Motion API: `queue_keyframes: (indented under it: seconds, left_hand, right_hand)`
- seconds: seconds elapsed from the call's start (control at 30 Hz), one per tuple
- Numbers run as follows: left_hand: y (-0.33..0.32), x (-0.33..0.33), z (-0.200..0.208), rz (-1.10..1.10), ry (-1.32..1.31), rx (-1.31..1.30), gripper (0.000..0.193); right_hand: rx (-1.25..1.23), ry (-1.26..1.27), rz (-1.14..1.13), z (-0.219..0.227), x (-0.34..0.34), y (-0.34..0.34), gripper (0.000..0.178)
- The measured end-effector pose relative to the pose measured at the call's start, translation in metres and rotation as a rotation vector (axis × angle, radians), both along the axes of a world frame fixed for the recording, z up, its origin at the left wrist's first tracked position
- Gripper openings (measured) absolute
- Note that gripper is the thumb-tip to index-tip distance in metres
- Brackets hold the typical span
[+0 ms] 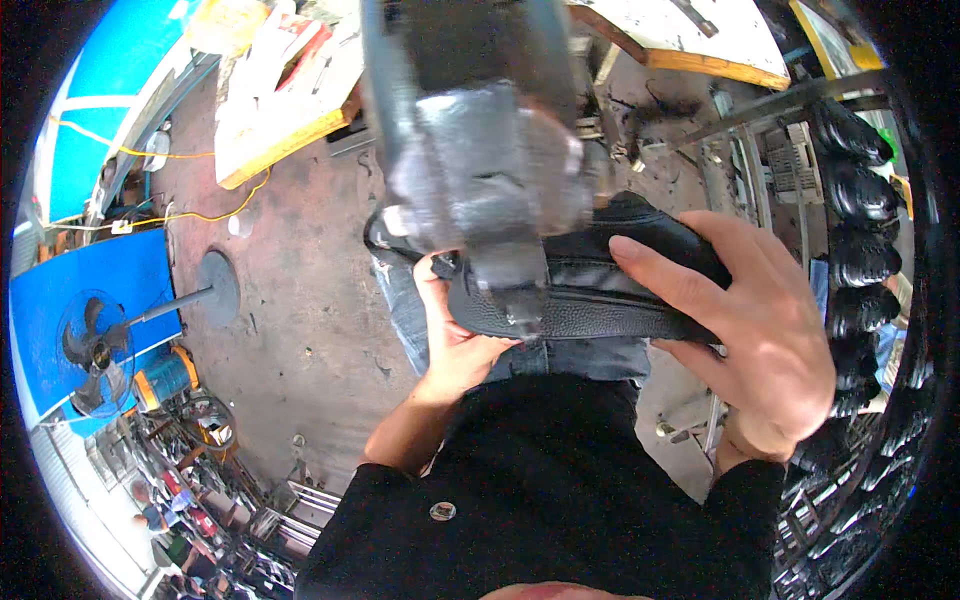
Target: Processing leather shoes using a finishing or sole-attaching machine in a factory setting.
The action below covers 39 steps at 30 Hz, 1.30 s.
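Note:
A black leather shoe upper [625, 312] with stitched seams lies crosswise in front of me, beneath the narrow lower end of a worn metal machine head [480, 160]. My left hand [455, 352] grips its left end, with the thumb along the near edge and the fingers partly hidden behind the leather and the machine. Over the right end, my right hand [765, 325] is closed, fingers on top and thumb at the near edge. The machine head covers part of the upper's middle and is blurred, so the contact point is hard to make out.
Wood-edged worktables [290, 135] stand at the far left and far right. A black pedestal fan [100, 345] is at the left, with a yellow cable [225, 215] on the floor nearby. Several shiny black shoes [860, 200] line a rack along the right.

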<state>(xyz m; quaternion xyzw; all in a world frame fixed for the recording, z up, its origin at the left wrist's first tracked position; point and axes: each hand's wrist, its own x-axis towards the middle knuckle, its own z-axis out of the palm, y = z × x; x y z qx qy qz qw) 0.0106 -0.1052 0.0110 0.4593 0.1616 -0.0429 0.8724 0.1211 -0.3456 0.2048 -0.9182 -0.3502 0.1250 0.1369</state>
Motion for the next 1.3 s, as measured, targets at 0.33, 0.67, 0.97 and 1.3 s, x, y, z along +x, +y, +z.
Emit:
queue_keyframes:
  seconds: [0.33,0.67,0.97,1.3]
  left_hand:
    - [0.024,0.013,-0.035,-0.412,0.231,-0.342,0.050]
    - [0.046,-0.014,-0.064,-0.195,0.191,-0.965,0.103]
    - [0.101,-0.071,-0.084,-0.062,0.049,-0.552,0.103]
    - [0.094,-0.081,-0.075,-0.164,0.100,-0.520,0.105]
  right_hand:
    - [0.252,0.096,0.104,-0.106,-0.012,0.007,0.086]
    - [0.789,0.179,-0.021,-0.173,-0.072,0.050,0.059]
    - [0.870,0.391,0.013,-0.177,-0.092,0.073,0.057]
    - [0.865,0.414,-0.060,-0.171,-0.096,0.076,0.055]
